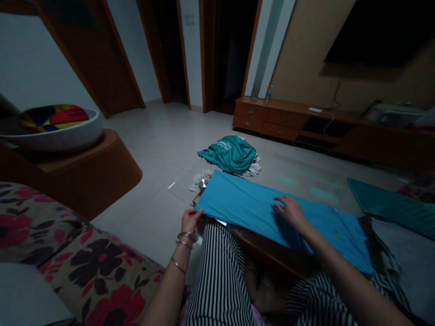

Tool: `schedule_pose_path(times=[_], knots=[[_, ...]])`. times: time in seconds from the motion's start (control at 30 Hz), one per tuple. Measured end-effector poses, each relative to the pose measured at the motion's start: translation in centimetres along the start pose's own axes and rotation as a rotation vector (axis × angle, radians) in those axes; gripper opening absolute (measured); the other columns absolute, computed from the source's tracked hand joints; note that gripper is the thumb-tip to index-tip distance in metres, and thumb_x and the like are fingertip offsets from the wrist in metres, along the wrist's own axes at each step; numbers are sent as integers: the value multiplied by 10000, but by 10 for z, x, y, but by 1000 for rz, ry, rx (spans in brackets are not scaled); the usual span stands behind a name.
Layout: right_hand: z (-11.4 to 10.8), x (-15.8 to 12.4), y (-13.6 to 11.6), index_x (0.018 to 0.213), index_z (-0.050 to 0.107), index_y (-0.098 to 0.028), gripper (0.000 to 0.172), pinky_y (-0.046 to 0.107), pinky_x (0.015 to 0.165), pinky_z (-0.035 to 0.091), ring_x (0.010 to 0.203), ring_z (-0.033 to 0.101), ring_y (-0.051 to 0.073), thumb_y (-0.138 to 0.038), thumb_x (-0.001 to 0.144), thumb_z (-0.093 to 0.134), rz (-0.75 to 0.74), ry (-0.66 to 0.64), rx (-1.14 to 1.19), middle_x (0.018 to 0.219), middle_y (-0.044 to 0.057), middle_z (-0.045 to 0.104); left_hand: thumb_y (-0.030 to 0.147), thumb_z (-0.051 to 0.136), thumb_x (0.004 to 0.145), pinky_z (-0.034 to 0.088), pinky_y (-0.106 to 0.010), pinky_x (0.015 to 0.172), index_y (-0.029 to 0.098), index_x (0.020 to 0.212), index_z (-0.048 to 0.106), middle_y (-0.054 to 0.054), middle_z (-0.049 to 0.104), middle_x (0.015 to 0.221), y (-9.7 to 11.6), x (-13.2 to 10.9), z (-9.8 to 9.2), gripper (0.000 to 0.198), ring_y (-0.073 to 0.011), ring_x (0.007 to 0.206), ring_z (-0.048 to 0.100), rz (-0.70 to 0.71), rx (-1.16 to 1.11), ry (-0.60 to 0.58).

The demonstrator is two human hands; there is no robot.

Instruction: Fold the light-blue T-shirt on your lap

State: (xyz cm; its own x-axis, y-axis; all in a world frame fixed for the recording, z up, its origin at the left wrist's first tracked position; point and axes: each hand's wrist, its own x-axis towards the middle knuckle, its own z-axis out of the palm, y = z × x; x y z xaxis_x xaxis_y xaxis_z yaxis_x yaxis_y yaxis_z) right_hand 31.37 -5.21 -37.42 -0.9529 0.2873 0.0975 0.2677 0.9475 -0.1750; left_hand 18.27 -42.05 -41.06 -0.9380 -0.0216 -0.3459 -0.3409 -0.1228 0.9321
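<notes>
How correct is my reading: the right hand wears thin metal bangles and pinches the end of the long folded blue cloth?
The hand is wrong: in the head view, the left hand, not the right, wears the thin metal bangles and pinches the end of the long folded blue cloth.

Single head cam, worn on person, aimed forward and down over striped trousers (219, 276). Left hand (191, 220), right hand (291, 213) close, lower frame; tiled floor (163, 140), wooden cabinet (268, 117) farther out.

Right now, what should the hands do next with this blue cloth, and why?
Probably fold the end in the left hand inward over the blue cloth: that hand pinches its corner, while the right hand lies flat on it, steadying.
</notes>
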Motion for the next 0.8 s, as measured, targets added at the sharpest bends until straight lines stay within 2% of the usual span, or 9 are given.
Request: schedule_pose_path(times=[0.1,0.2,0.27,0.37,0.5,0.6,0.7,0.8], knots=[[0,75,-70,1118,653,-156,299,285,983,387,1090,565,204,-260,900,477,-160,-100,102,1163,95,640,370,757,581,495,-255,550,154,761,510,36,574,585,-8,3,1,375,-111,523,567,-1,-66,-22],[6,146,-130,1160,636,-143,317,260,966,392,1102,570,193,-226,893,486,-245,-193,100,1204,89,630,424,755,569,442,-216,495,161,745,514,54,545,553,-18,6,3,397,-97,484,523,22,-110,-1],[12,186,-160,1184,625,-144,336,248,931,409,1100,575,199,-219,884,492,-266,-260,52,1220,85,625,448,745,581,417,-205,483,168,744,517,56,540,561,-25,7,5,397,-94,484,508,55,-124,27],[24,230,-191,1187,622,-140,355,241,892,424,1105,574,216,-227,853,538,-264,-321,-23,1224,97,621,454,724,612,413,-206,498,174,745,519,55,530,583,-33,8,7,372,-97,507,500,113,-128,69],[43,266,-215,1168,624,-116,445,255,840,452,1063,589,246,-291,761,668,-220,-394,-101,1195,132,627,422,699,647,431,-216,544,172,754,529,35,550,637,-37,8,9,321,-110,567,521,124,-125,109],[50,282,-227,1153,634,-108,512,255,797,473,1004,610,248,-263,676,737,-203,-473,-141,1170,138,637,385,687,665,445,-229,575,168,781,547,15,575,673,-36,6,10,283,-125,608,539,103,-135,117],[45,291,-235,1060,687,-108,437,230,748,482,907,636,220,-197,636,747,-231,-568,-149,1068,101,682,350,673,682,459,-248,603,168,799,560,-1,592,703,-33,1,13,244,-143,643,556,117,-144,120],[30,294,-239,1006,713,-111,354,212,711,481,818,641,187,-159,655,706,-288,-633,-117,958,55,709,307,661,698,463,-261,619,178,797,575,-4,581,720,-30,-7,16,184,-152,659,555,198,-88,183]])
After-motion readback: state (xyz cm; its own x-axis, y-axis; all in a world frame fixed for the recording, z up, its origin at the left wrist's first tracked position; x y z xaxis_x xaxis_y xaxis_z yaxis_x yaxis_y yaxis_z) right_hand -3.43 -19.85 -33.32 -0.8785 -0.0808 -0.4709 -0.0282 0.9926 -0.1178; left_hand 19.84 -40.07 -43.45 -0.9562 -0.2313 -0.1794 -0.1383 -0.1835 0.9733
